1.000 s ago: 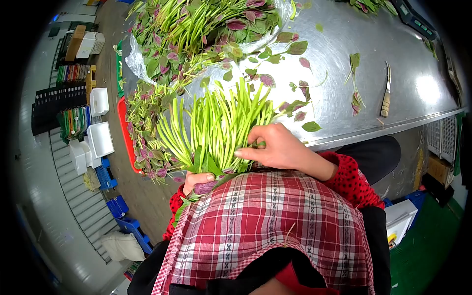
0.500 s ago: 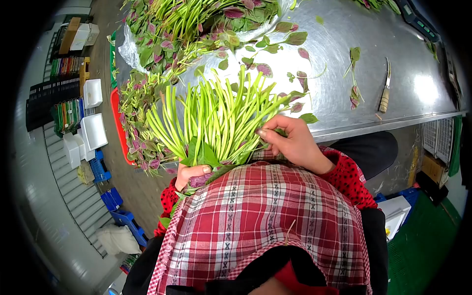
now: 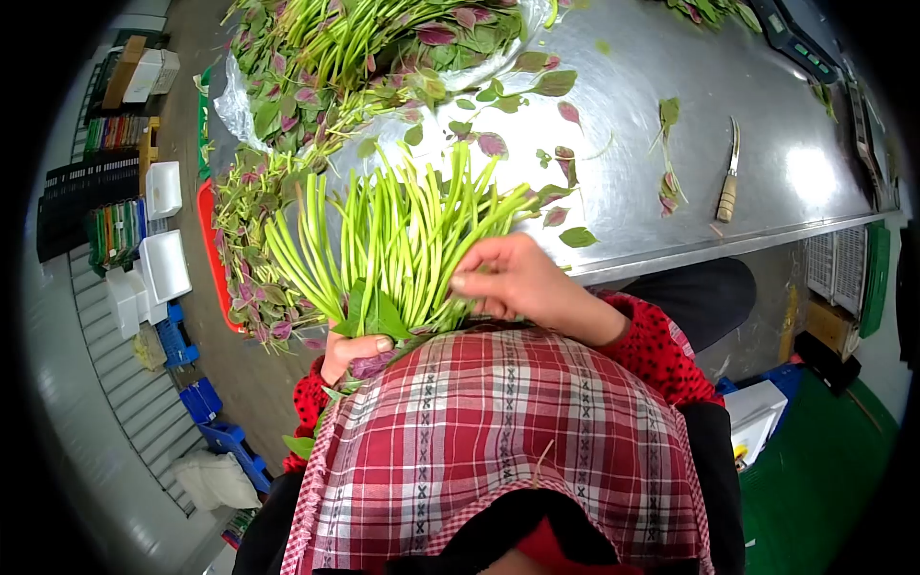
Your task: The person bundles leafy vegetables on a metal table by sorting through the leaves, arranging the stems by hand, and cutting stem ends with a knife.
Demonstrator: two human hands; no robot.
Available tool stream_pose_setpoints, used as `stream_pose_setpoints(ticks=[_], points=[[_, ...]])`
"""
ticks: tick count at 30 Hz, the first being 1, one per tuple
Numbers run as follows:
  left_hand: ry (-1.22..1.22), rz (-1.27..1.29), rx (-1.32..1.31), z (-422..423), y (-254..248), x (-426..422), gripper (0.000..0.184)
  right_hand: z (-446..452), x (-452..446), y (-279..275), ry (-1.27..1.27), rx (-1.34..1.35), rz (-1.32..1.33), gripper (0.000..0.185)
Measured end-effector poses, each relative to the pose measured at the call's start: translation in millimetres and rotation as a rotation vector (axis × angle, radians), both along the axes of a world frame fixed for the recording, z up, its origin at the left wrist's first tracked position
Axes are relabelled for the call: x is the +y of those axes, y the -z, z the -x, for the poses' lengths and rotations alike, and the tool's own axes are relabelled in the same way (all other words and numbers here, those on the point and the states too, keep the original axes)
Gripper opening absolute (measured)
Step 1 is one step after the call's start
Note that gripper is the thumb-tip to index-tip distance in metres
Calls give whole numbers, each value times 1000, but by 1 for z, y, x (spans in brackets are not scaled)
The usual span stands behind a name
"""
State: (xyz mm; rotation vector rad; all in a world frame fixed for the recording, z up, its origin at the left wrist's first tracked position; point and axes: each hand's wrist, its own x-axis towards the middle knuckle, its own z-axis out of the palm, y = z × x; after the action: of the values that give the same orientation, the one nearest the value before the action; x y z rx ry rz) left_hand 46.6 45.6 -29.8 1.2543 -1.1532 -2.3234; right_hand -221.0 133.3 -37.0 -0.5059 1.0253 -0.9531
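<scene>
The left hand (image 3: pixel 350 356) is gripping the leafy near end of a bunch (image 3: pixel 398 244), thumb pressing on the leaves while its other fingers are hiding behind them. The bunch is resting against the apron (image 3: pixel 498 422), stems pointing far, and is blocking part of the tabletop (image 3: pixel 656 57) and its near edge. The right hand (image 3: pixel 513 278) is bending its fingers towards the thumb at the bunch's right side; whether they are pinching a stem I cannot tell. A big pile (image 3: pixel 374 62) is filling the far left over plastic film (image 3: pixel 233 107), with greens spilling near above a red crate (image 3: pixel 211 254). Loose leaves (image 3: pixel 492 145) are lying beyond the bunch; a sprig (image 3: pixel 668 158) and a knife (image 3: pixel 731 177) are lying well to the right.
</scene>
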Motion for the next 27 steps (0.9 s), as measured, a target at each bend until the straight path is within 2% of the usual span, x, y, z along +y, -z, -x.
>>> stream_pose_setpoints(ticks=[1, 2, 4, 8, 10, 12, 14, 16, 18, 19, 20, 22, 23, 24, 25, 26, 27], points=[[61, 49, 10, -5, 4, -4, 36, 7, 0, 1, 105, -21, -31, 15], [58, 53, 14, -5, 4, -5, 36, 18, 0, 4, 101, -18, -27, 15], [108, 100, 11, -6, 3, -6, 35, 44, 3, 9, 433, -335, 30, 10], [144, 71, 41, -4, 5, -11, 34, 88, 15, 8, 753, -207, 63, 9], [97, 47, 15, -11, 9, -9, 36, 92, 24, 5, 636, 261, 109, 9], [77, 45, -19, -9, 3, -7, 36, 79, 30, -11, 157, 370, -25, 11], [85, 58, 17, -8, 6, -9, 36, 31, 27, 17, -22, 536, 335, 21], [143, 96, 30, -2, 10, -9, 37, -5, 17, 23, -87, 399, 437, 22], [43, 17, 19, 1, 0, -3, 36, 9, 9, 34, 36, 388, 391, 16], [92, 43, 27, -16, 14, -6, 36, 32, 4, 55, 269, 437, 399, 13], [141, 78, 37, -31, 25, -10, 37, 67, 2, 43, 382, 380, 183, 10], [202, 105, 14, -23, 15, -14, 39, 105, 5, 50, 353, 440, 64, 16], [161, 119, 66, -23, 21, -12, 39, 103, 5, 52, 251, 433, 50, 25], [252, 176, 15, -16, 13, -18, 38, 96, 10, 52, 150, 441, 25, 34], [299, 244, 51, -4, 10, -23, 37, 89, 16, 74, 83, 413, 99, 47], [338, 299, 78, 4, 12, -22, 35, 70, 22, 77, 65, 275, 193, 43], [343, 207, 109, 2, 18, -22, 32, 59, 21, 77, 71, 563, 457, 40]])
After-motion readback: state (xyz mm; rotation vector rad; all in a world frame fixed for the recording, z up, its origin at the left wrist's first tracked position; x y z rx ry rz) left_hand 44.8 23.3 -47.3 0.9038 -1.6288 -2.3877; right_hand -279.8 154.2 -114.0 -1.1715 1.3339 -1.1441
